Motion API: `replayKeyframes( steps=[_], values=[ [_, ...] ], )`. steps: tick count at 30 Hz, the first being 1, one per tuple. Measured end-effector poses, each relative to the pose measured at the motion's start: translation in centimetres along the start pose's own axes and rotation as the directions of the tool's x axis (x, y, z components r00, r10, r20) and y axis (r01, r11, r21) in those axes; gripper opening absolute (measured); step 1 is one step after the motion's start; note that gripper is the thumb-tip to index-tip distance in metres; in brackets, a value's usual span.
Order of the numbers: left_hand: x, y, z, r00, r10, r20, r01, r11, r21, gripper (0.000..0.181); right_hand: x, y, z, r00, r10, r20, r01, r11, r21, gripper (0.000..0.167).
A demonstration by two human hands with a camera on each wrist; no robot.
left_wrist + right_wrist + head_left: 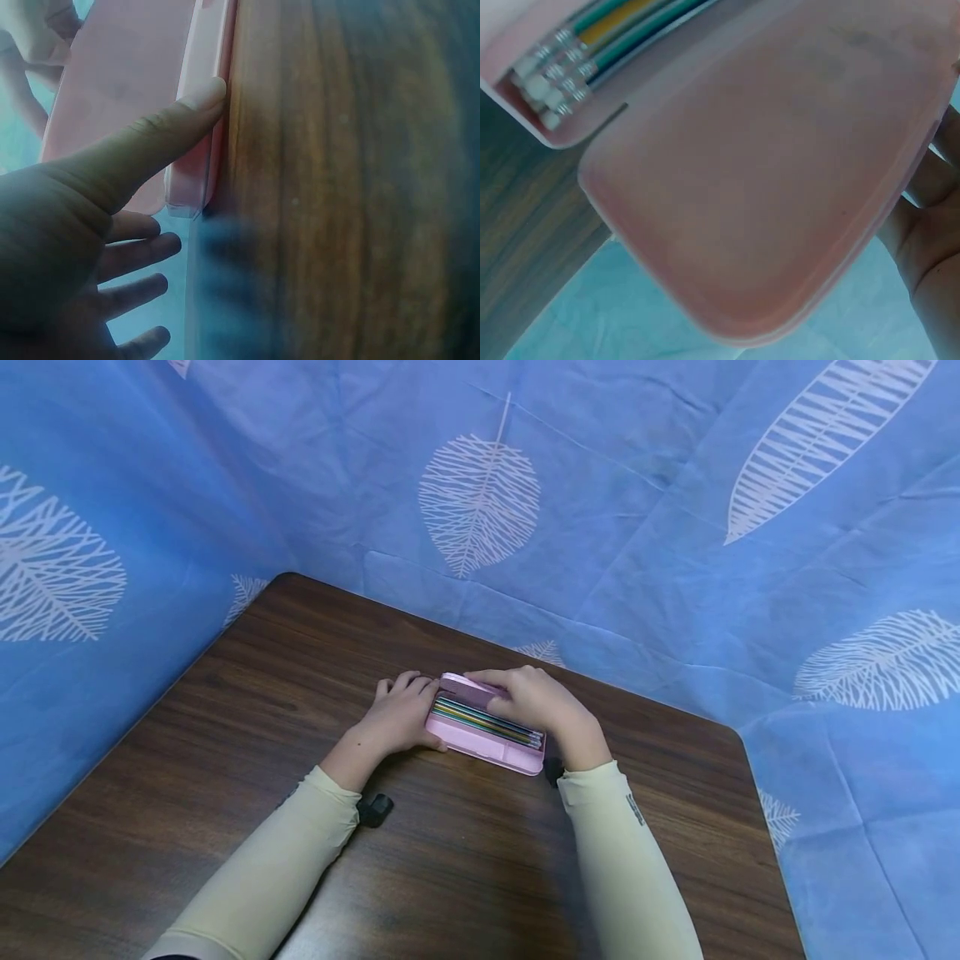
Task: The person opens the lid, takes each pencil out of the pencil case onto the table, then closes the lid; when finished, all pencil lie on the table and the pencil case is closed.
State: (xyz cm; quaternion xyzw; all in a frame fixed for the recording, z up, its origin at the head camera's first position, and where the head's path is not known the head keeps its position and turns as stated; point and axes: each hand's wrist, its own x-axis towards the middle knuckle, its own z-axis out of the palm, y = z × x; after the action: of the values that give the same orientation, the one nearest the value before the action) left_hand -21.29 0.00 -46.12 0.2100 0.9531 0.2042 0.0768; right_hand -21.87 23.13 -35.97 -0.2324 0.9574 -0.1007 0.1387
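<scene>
Pink pencil case [468, 739] on tabletop [450, 868], lid [472, 692] raised along far side, pencils [487, 722] inside with eraser ends toward case's right end. Left hand [401, 714] at case's left end, fingers loosely spread, thumb laid against near side. Right hand [543, 702] pinches lid between thumb and fingers. Tabletop's far edge near, behind case; broad wood stretch before it. Dark grain, rounded far corners. Blue leaf-print cloth [637, 568] hangs behind case
</scene>
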Motion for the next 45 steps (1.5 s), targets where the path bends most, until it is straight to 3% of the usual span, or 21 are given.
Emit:
replayKeyframes(
  steps=[5,9,17,24,27,34,45],
  values=[
    [0.0,0.0,0.1,1.0,0.006,-0.008,-0.006,1.0,0.003,0.116,0.8,0.1,-0.4,1.0,0.018,0.013,-0.018,0.999,-0.036,0.058],
    [0.0,0.0,0.1,1.0,0.009,-0.016,-0.009,1.0,-0.005,0.116,1.7,0.0,-0.5,0.999,0.033,-0.014,-0.035,0.99,-0.139,0.056],
    [0.0,-0.1,0.1,1.0,0.008,-0.022,-0.008,1.0,-0.009,0.116,3.6,-0.6,-0.1,0.986,0.146,-0.079,-0.164,0.932,-0.324,0.053],
    [0.1,-0.1,-0.2,1.0,0.021,-0.014,-0.021,1.0,-0.012,0.119,5.1,-0.4,1.2,0.973,0.172,-0.155,-0.225,0.865,-0.449,0.058],
    [0.2,-0.1,-0.2,1.0,0.026,-0.008,-0.026,1.0,-0.011,0.121,5.7,-0.3,1.6,0.97,0.17,-0.172,-0.233,0.851,-0.471,0.058],
    [0.5,-0.1,-0.2,0.999,0.034,0.012,-0.034,0.999,0.001,0.123,6.4,0.1,2.1,0.969,0.176,-0.173,-0.236,0.866,-0.442,0.062],
    [0.9,-0.6,-0.3,0.998,0.038,0.054,-0.037,0.999,-0.016,0.123,7.0,1.0,3.3,0.969,0.191,-0.156,-0.231,0.925,-0.302,0.06]
  ],
)
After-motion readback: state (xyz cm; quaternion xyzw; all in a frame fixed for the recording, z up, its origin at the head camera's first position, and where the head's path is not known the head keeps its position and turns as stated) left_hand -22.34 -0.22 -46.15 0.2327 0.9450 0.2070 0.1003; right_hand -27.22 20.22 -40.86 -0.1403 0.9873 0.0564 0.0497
